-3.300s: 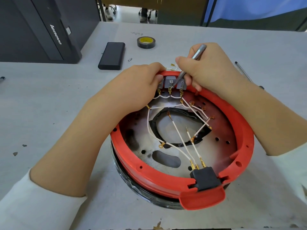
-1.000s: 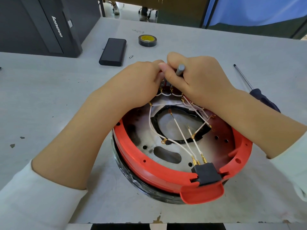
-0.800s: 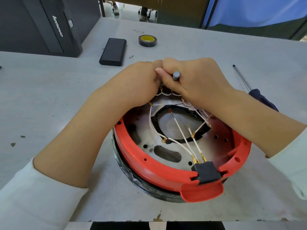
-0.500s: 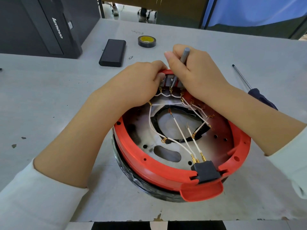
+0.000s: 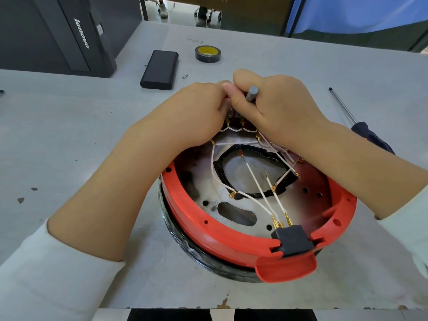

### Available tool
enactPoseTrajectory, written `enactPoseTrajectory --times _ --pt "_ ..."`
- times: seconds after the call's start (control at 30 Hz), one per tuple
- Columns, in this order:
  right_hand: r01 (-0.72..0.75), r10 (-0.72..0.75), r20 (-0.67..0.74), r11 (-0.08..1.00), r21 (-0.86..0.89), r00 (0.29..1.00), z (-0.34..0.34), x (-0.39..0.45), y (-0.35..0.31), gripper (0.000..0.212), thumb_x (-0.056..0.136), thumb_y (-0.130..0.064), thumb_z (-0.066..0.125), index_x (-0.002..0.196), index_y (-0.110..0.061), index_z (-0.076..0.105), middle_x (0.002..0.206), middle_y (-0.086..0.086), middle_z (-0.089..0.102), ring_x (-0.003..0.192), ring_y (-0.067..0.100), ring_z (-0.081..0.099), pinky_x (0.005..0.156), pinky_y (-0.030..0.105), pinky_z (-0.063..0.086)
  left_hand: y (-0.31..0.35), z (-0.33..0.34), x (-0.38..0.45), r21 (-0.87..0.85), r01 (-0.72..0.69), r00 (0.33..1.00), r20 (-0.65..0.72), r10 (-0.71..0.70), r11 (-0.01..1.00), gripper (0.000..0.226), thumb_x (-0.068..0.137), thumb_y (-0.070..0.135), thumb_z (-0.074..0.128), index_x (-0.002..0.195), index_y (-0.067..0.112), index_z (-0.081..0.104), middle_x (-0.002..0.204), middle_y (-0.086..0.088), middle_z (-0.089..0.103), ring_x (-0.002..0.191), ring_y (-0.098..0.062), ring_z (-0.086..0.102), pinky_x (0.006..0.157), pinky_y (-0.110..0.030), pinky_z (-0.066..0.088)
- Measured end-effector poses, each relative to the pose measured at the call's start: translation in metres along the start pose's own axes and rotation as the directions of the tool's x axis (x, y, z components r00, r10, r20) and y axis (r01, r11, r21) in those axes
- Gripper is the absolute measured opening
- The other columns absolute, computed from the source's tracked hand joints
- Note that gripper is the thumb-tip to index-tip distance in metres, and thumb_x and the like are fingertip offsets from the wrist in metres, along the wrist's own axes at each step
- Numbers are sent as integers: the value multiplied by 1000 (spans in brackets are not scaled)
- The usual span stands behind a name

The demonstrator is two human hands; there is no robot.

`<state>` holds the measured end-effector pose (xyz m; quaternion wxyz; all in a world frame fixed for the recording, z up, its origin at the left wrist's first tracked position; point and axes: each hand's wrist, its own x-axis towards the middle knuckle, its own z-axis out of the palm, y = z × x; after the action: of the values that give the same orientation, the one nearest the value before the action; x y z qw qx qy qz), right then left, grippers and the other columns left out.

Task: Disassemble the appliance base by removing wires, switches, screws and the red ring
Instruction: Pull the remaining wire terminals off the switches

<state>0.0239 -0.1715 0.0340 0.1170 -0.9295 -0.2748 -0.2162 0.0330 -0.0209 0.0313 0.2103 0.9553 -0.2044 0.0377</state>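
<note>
The round appliance base lies upside down on the table, its red ring (image 5: 208, 230) around a scorched metal plate (image 5: 208, 191). White wires (image 5: 257, 188) with brass terminals run from a black connector block (image 5: 293, 239) at the near rim to the switches (image 5: 234, 119) at the far rim. My left hand (image 5: 194, 112) grips the far rim at the switches and hides most of them. My right hand (image 5: 275, 110) is fisted around a small grey metal tool (image 5: 252, 93), whose tip is hidden at the switches.
A blue-handled screwdriver (image 5: 361, 128) lies on the table to the right. Behind the base lie a black power bank (image 5: 159, 69) and a roll of black tape (image 5: 208, 54). A black computer tower (image 5: 69, 33) stands at the back left. The table's front edge is close below the base.
My right hand has tipped the tool back down toward the switches and closed against my left hand. The base and my left hand have stayed in place.
</note>
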Motion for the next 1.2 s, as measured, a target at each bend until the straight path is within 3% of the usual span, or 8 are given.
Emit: enactPoseTrajectory --times 0.13,0.33,0.5,0.63,0.73,0.9,1.03,1.2 --pt "-147 141 45 971 189 989 1 8 4 39 102 -36 36 65 -26 26 56 -7 34 54 10 36 57 32 22 1 0 0 4 -19 1000 2 19 1000 21 100 24 34 110 16 50 81 0 49 75 -20 45 63 -30 31" --pt "-90 87 29 987 133 996 2 3 5 36 102 -38 35 69 -23 29 55 -6 34 52 14 37 55 33 25 0 -1 1 -13 -4 1000 -7 3 1000 10 100 26 34 94 22 41 69 7 42 64 -15 41 54 -28 25" --pt "-49 73 -103 975 216 992 -3 1 4 33 101 -32 38 71 -24 29 52 -8 29 49 15 33 52 31 27 -2 0 0 -14 -38 999 0 38 999 26 101 26 35 121 20 50 88 2 53 80 -18 45 69 -29 31" --pt "4 -4 3 1000 -1 1000 -1 0 0 27 100 -39 32 81 -20 31 51 -9 27 53 26 37 55 31 24 0 0 1 -2 13 1000 3 -13 1000 15 99 21 34 87 19 43 67 4 41 67 -19 41 59 -31 27" --pt "34 -32 28 995 -91 999 0 1 -3 27 101 -41 30 83 -21 32 52 -9 27 53 26 38 53 31 23 -1 0 2 25 30 999 10 -30 999 17 98 19 34 85 14 44 68 0 43 68 -22 44 57 -31 29" --pt "-167 174 -7 955 244 985 2 9 6 40 102 -35 36 64 -25 27 55 -7 33 53 9 36 56 31 24 0 -1 1 3 -24 1000 -5 24 1000 26 100 25 34 120 19 50 85 4 47 80 -17 43 67 -28 29" --pt "-138 132 65 984 111 989 6 7 5 38 102 -40 33 71 -19 35 57 -6 38 55 13 38 57 32 25 -2 1 2 10 0 1000 -20 1 1000 16 100 24 33 90 19 44 72 5 44 66 -17 42 62 -30 29" --pt "-89 107 -71 971 222 992 -3 3 4 36 102 -33 36 68 -27 27 53 -8 30 50 12 35 51 26 26 -2 -1 1 -12 -37 999 -13 37 999 26 101 26 34 121 19 50 77 5 45 77 -18 44 67 -29 30"
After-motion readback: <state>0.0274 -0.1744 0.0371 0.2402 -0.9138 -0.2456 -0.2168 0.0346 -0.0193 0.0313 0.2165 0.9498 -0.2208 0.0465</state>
